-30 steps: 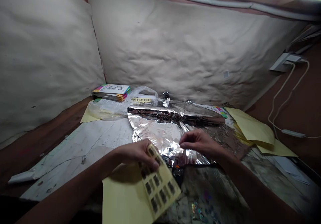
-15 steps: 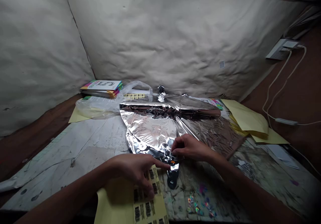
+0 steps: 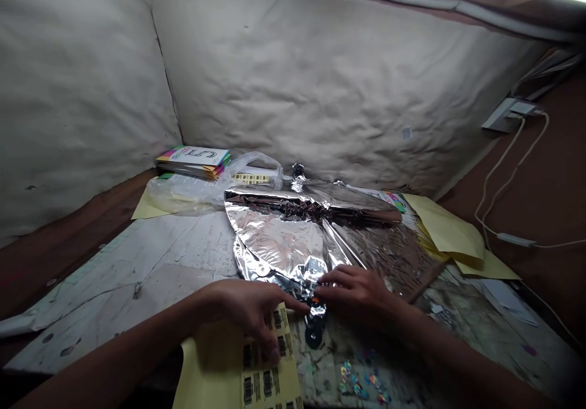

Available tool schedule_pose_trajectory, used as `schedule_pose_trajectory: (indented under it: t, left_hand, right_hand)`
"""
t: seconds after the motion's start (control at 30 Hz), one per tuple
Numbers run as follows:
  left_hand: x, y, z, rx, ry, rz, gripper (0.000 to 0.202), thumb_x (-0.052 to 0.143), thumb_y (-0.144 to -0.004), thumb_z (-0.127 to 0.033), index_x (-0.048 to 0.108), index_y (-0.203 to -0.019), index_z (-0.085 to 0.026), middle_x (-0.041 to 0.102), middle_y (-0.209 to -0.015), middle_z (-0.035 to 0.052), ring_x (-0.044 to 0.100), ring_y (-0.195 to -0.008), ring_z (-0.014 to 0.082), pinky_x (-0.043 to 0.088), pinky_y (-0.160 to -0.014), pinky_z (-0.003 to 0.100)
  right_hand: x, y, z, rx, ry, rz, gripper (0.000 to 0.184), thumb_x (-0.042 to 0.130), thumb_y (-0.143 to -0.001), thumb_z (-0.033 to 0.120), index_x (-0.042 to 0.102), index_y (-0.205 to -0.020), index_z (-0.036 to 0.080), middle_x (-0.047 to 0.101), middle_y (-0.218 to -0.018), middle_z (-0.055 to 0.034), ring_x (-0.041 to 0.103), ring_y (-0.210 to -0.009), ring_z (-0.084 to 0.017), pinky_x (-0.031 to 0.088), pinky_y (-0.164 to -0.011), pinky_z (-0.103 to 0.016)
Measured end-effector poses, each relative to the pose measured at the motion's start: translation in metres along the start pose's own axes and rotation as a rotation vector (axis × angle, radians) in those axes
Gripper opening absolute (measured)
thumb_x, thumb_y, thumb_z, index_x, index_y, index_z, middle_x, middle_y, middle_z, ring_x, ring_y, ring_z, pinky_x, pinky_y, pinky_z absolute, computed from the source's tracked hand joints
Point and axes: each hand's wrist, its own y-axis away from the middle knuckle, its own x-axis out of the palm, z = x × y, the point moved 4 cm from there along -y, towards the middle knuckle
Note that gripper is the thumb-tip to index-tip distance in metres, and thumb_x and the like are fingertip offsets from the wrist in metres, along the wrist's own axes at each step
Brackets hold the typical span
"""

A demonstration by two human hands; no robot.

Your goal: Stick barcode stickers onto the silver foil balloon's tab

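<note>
The left hand (image 3: 242, 314) is laid on a sheet of barcode labels (image 3: 270, 360), which is backed by yellow paper and lies at the near edge of the table (image 3: 137, 275). Its fingers (image 3: 274, 354) are partly spread, and no clear pinch can be seen; the fingertips are pressed on the sheet, and the index finger is stretched toward the foil. The right hand (image 3: 354, 293) is placed at the near end of a crumpled silver foil piece (image 3: 279, 238), and its fingers are closed together on the foil, just beside a small orange mark (image 3: 315, 301). The foil piece is lying flat in the middle of the table, between both hands and the far wall. A dark round part (image 3: 314, 336) is seen under the foil end, and small shiny sequins (image 3: 359, 378) are scattered near it on the right. At the far left, a plastic bag (image 3: 196, 192) and a stack of colourful booklets (image 3: 195, 162) are placed. Yellow paper sheets (image 3: 446, 232) are lying at the far right, and a white cable (image 3: 503, 183) is running along the wall there.
</note>
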Motion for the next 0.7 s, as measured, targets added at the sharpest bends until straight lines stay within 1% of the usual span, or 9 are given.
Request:
schedule_pose_trajectory:
  t: [0.07, 0.13, 0.2, 0.27, 0.37, 0.47, 0.53, 0.6, 0.7]
  left_hand:
    - [0.001, 0.001, 0.001, 0.006, 0.049, 0.017, 0.091, 0.083, -0.060, -0.037, 0.042, -0.141, -0.032, 0.071, -0.092, -0.0008, 0.064, -0.070, 0.0185, 0.050, -0.065, 0.027]
    - [0.000, 0.002, 0.000, 0.053, 0.096, 0.028, 0.092, 0.084, -0.060, -0.036, 0.042, -0.141, -0.033, 0.071, -0.097, -0.0004, 0.065, -0.075, 0.0187, 0.050, -0.067, 0.026]
    - [-0.004, 0.004, -0.001, 0.128, 0.135, 0.002, 0.096, 0.086, -0.058, -0.035, 0.041, -0.142, -0.033, 0.067, -0.113, 0.0010, 0.065, -0.088, 0.0208, 0.051, -0.075, 0.026]
    - [-0.010, 0.008, 0.000, 0.178, 0.180, -0.057, 0.098, 0.086, -0.056, -0.034, 0.039, -0.143, -0.033, 0.061, -0.125, 0.0023, 0.063, -0.098, 0.0229, 0.051, -0.080, 0.028]
    - [-0.017, 0.011, 0.006, 0.174, 0.212, -0.153, 0.097, 0.086, -0.058, -0.035, 0.038, -0.143, -0.032, 0.058, -0.129, 0.0049, 0.063, -0.101, 0.0249, 0.051, -0.082, 0.030]
    - [-0.018, 0.010, 0.010, 0.128, 0.141, -0.181, 0.099, 0.085, -0.059, -0.035, 0.036, -0.144, -0.032, 0.055, -0.133, 0.0064, 0.058, -0.112, 0.0287, 0.049, -0.090, 0.034]
    - [-0.016, 0.007, 0.012, 0.099, 0.080, -0.159, 0.101, 0.085, -0.059, -0.034, 0.032, -0.145, -0.034, 0.050, -0.140, 0.0055, 0.050, -0.123, 0.0299, 0.043, -0.098, 0.036]
    - [-0.013, 0.004, 0.012, 0.088, 0.061, -0.133, 0.102, 0.085, -0.059, -0.033, 0.031, -0.145, -0.036, 0.043, -0.146, 0.0038, 0.044, -0.129, 0.0293, 0.037, -0.104, 0.036]
    - [-0.011, 0.003, 0.011, 0.069, 0.080, -0.102, 0.101, 0.086, -0.059, -0.032, 0.033, -0.144, -0.037, 0.043, -0.147, 0.0030, 0.047, -0.127, 0.0286, 0.038, -0.104, 0.035]
  right_hand:
    - [0.009, 0.003, 0.002, -0.096, 0.049, -0.073, 0.026, 0.050, -0.095, 0.017, 0.060, -0.119, 0.022, 0.068, -0.108, -0.0058, 0.059, -0.087, -0.018, 0.044, -0.072, -0.030]
    - [0.013, 0.003, 0.001, -0.106, 0.031, -0.158, 0.023, 0.048, -0.094, 0.013, 0.062, -0.112, 0.018, 0.069, -0.101, -0.0068, 0.059, -0.082, -0.018, 0.044, -0.070, -0.030]
    - [0.011, 0.001, -0.003, -0.021, -0.051, -0.245, 0.017, 0.050, -0.093, 0.014, 0.064, -0.102, 0.016, 0.068, -0.092, -0.0072, 0.059, -0.080, -0.018, 0.044, -0.069, -0.029]
    - [0.007, -0.004, -0.010, 0.121, -0.185, -0.291, 0.011, 0.054, -0.090, 0.015, 0.065, -0.092, 0.016, 0.067, -0.086, -0.0068, 0.059, -0.078, -0.017, 0.044, -0.068, -0.029]
    - [0.006, -0.010, -0.026, 0.380, -0.476, -0.248, 0.005, 0.061, -0.083, 0.019, 0.064, -0.080, 0.016, 0.064, -0.076, -0.0033, 0.058, -0.071, -0.015, 0.042, -0.063, -0.026]
    - [0.011, -0.015, -0.043, 0.574, -0.894, -0.129, 0.018, 0.067, -0.077, 0.031, 0.061, -0.072, 0.016, 0.060, -0.067, -0.0001, 0.053, -0.061, -0.013, 0.039, -0.056, -0.023]
    - [0.013, -0.017, -0.050, 0.634, -1.083, -0.062, 0.027, 0.067, -0.076, 0.041, 0.064, -0.073, 0.015, 0.060, -0.065, 0.0004, 0.052, -0.059, -0.012, 0.038, -0.055, -0.023]
    - [0.012, -0.019, -0.055, 0.667, -1.114, -0.042, 0.030, 0.066, -0.076, 0.043, 0.068, -0.078, 0.014, 0.062, -0.067, -0.0002, 0.053, -0.060, -0.013, 0.039, -0.056, -0.023]
    - [0.010, -0.022, -0.054, 0.648, -1.003, -0.070, 0.022, 0.065, -0.076, 0.034, 0.073, -0.084, 0.015, 0.066, -0.074, -0.0012, 0.056, -0.066, -0.014, 0.041, -0.060, -0.024]
